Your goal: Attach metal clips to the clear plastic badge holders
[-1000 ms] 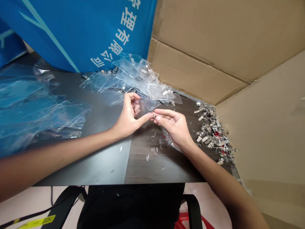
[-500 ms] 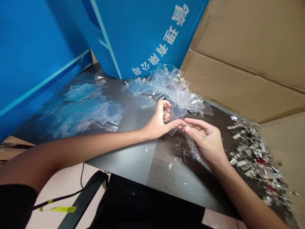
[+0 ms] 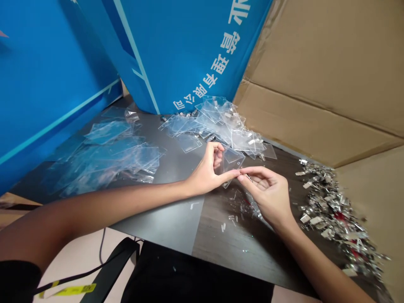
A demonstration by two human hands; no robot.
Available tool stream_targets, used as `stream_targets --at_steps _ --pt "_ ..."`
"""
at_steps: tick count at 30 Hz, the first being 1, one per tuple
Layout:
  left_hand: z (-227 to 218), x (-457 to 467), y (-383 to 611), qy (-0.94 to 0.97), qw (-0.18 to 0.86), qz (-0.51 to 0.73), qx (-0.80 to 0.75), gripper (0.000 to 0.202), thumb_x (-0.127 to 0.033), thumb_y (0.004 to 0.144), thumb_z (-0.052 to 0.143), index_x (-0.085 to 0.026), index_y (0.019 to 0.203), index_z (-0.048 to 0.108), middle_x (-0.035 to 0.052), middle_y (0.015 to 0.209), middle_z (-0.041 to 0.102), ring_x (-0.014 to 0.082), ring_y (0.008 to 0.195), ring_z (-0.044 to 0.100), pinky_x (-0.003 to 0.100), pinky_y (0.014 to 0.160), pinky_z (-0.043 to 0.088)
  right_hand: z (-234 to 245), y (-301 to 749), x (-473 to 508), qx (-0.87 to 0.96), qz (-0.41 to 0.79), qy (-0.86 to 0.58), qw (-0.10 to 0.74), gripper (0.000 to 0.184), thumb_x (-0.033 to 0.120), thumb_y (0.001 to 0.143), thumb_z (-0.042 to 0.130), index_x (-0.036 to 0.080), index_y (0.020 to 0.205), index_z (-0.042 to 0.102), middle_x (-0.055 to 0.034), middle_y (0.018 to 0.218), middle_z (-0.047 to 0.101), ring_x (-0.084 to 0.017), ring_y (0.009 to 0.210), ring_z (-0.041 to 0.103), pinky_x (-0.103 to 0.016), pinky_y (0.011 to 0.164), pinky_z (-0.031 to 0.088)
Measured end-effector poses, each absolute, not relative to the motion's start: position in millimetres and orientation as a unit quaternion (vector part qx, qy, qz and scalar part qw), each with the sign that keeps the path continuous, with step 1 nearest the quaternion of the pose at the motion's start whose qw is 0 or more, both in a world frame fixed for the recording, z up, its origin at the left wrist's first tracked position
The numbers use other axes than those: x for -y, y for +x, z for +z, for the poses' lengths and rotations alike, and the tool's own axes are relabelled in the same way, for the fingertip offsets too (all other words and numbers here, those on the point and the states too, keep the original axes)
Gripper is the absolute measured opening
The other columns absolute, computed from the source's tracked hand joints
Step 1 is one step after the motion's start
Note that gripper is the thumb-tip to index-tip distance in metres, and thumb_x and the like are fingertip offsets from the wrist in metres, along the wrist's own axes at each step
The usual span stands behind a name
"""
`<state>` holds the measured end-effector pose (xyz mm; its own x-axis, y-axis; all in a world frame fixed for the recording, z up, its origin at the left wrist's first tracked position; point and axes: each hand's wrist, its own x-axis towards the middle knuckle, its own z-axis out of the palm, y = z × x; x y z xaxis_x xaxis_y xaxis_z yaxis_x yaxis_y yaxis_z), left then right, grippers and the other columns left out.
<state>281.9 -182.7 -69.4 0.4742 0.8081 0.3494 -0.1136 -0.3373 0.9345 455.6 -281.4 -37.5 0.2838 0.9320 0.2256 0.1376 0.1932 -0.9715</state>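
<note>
A person's left hand [image 3: 205, 172] is gripping a clear plastic badge holder [image 3: 232, 162] at 1 o'clock, its long axis tilting that way. The right hand [image 3: 268, 195] is pinching a small metal clip [image 3: 249, 178] just beside the holder at 10 o'clock, with a heap of metal badge clips [image 3: 328, 214] lying at 3 o'clock on the worktop [image 3: 164, 223].

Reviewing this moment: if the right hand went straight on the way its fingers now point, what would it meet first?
Probably the left thumb, whose tip lies almost against the right hand. The clear plastic badge holder sits just beyond, though depth is unclear, so its edge could come first.
</note>
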Motion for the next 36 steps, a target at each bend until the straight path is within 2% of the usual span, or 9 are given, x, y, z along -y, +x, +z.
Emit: stream_targets --at_steps 4,8,14,17,20,25,31,36 --pt "-72.5 181.2 281.5 0.699 0.507 0.437 -0.253 0.069 -0.042 0.085 0.094 -0.028 0.121 0.038 -0.0003 0.108 0.042 0.0126 0.083 0.041 0.031 0.073 0.039 -37.0 457.6 280.0 0.519 0.326 -0.543 0.574 0.016 0.032 0.083 0.092 0.022 0.091 0.083 -0.0081 0.095 0.088 -0.023 0.091 0.086 -0.033 0.090 0.072" --pt "-73.1 179.9 280.9 0.700 0.511 0.438 -0.239 0.071 -0.043 0.084 0.096 -0.028 0.122 0.038 -0.0014 0.106 0.043 0.0126 0.081 0.040 0.031 0.073 0.038 -34.5 457.7 278.8 0.522 0.342 -0.537 0.568 0.023 0.033 0.083 0.091 0.023 0.084 0.071 -0.0073 0.091 0.084 -0.024 0.093 0.084 -0.034 0.089 0.069" --pt "-69.9 179.2 277.7 0.687 0.521 0.457 -0.219 0.041 -0.036 0.100 0.077 -0.026 0.123 0.045 -0.0006 0.103 0.046 0.0146 0.086 0.048 0.031 0.080 0.045 -30.0 459.4 275.7 0.529 0.342 -0.535 0.563 0.033 0.029 0.083 0.084 0.025 0.075 0.052 -0.0048 0.082 0.076 -0.023 0.085 0.079 -0.032 0.080 0.062" --pt "-69.6 176.7 277.5 0.663 0.526 0.476 -0.240 0.036 -0.035 0.098 0.076 -0.025 0.119 0.048 0.0012 0.103 0.052 0.0167 0.093 0.056 0.031 0.084 0.049 -28.9 460.4 272.5 0.545 0.321 -0.529 0.566 0.034 0.028 0.085 0.080 0.026 0.073 0.048 -0.0031 0.079 0.071 -0.023 0.085 0.077 -0.033 0.080 0.060" --pt "-70.1 173.4 279.1 0.649 0.519 0.496 -0.254 0.035 -0.034 0.095 0.077 -0.025 0.113 0.048 0.0018 0.103 0.056 0.0175 0.097 0.061 0.032 0.089 0.052 -30.0 459.9 268.9 0.553 0.302 -0.516 0.581 0.031 0.029 0.086 0.078 0.026 0.075 0.049 -0.0028 0.081 0.071 -0.025 0.091 0.079 -0.035 0.085 0.061" --pt "-70.2 168.6 281.1 0.640 0.494 0.523 -0.271 0.035 -0.034 0.094 0.076 -0.026 0.108 0.044 0.0017 0.104 0.057 0.0179 0.099 0.063 0.033 0.093 0.053 -37.2 459.6 263.0 0.559 0.293 -0.508 0.586 0.018 0.032 0.087 0.079 0.024 0.093 0.064 -0.0070 0.103 0.080 -0.024 0.097 0.079 -0.041 0.094 0.065" --pt "-66.3 167.5 279.6 0.651 0.465 0.518 -0.303 0.029 -0.036 0.095 0.070 -0.026 0.108 0.045 0.0032 0.104 0.061 0.0177 0.092 0.064 0.032 0.083 0.053 -46.4 463.5 259.0 0.560 0.295 -0.544 0.552 0.023 0.029 0.087 0.078 0.023 0.106 0.069 -0.0045 0.104 0.079 -0.019 0.086 0.079 -0.036 0.085 0.067" --pt "-36.6 150.9 272.3 0.694 0.415 0.490 -0.326 0.015 -0.034 0.092 0.066 -0.022 0.099 0.061 0.0025 0.092 0.064 0.0169 0.076 0.062 0.032 0.075 0.052 -46.8 471.2 251.5 0.546 0.279 -0.613 0.499 0.030 0.017 0.084 0.075 0.021 0.113 0.070 -0.0045 0.103 0.080 -0.017 0.081 0.080 -0.027 0.072 0.065"
